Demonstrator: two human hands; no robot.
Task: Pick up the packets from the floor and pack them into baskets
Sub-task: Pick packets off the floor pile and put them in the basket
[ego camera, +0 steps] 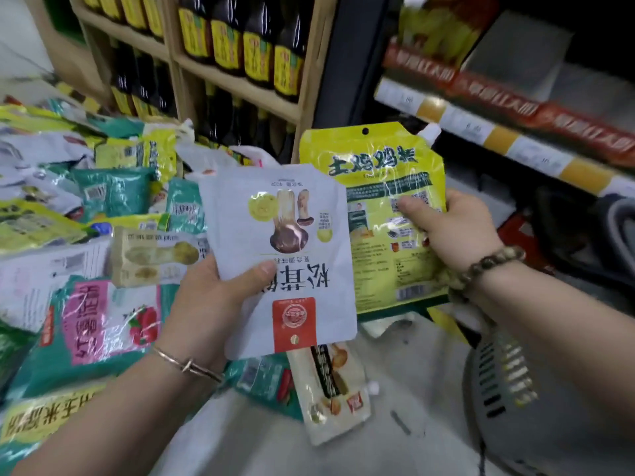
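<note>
grey slotted basket low right, beside right forearm | left hand grips white mushroom packet, thumb on front | right hand grips yellow packet, partly behind the white one | packet heap on floor, left | bottle shelf behind

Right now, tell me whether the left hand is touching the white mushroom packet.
Touching. The head view shows the left hand gripping the white mushroom packet, its thumb pressed flat on the printed front.
</note>
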